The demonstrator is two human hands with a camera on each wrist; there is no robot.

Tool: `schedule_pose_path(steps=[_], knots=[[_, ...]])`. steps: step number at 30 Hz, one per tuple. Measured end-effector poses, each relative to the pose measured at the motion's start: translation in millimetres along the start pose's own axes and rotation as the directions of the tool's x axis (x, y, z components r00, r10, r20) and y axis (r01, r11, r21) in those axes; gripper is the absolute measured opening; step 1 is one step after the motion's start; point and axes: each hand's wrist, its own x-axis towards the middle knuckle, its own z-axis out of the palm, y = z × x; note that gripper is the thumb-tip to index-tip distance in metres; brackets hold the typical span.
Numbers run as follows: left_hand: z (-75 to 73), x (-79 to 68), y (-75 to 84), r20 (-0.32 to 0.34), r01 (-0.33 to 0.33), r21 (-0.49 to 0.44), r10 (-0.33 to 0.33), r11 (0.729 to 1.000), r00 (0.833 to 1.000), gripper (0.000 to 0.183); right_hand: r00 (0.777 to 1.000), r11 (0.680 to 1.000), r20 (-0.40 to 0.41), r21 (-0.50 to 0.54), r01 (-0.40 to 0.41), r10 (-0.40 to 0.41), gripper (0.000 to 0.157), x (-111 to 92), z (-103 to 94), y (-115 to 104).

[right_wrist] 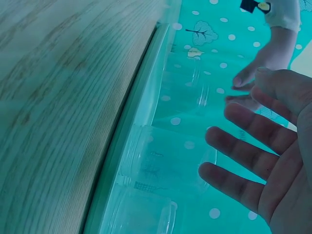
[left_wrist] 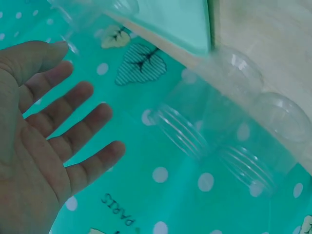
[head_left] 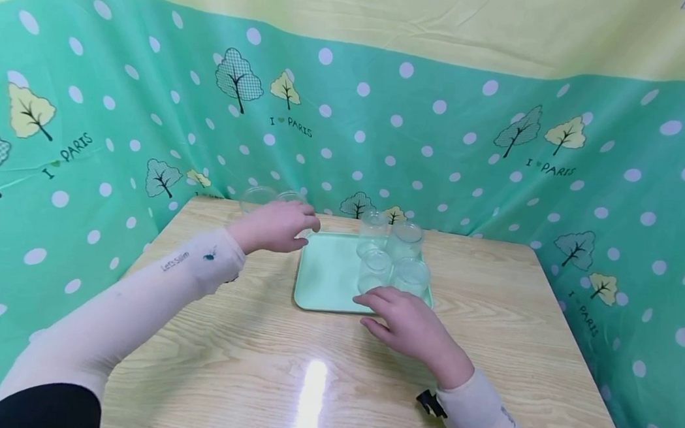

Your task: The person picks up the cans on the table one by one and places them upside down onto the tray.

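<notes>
Hovering empty like right hand, left hand overlaps jars its wrist view bares.

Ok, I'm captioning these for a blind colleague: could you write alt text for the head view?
A person's left hand and right hand, both empty, hover over a table, where a green tray holds four clear jars at its right. Two more jars show partly behind the left hand; a dotted green curtain hangs beyond.

We see glossy, clear jars on the smooth, plastic-looking tray, shiny wood-grained table under it, creased cloth behind it.
</notes>
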Motion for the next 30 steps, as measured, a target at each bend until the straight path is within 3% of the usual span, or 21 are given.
schedule_pose_path(steps=[11,30], knots=[[-6.4,13.0,-24.7,0.047,0.089,-0.081,-0.085,0.993,0.995,0.043,1.000,1.000,0.013,-0.005,-0.009,0.009,0.034,-3,-2.1,-1],[-6.1,21.5,-55.5,0.157,0.248,-0.272,-0.211,0.930,0.965,0.056,1.000,1.000,0.028,-0.005,0.000,0.000,0.034,-3,-3.0,1]])
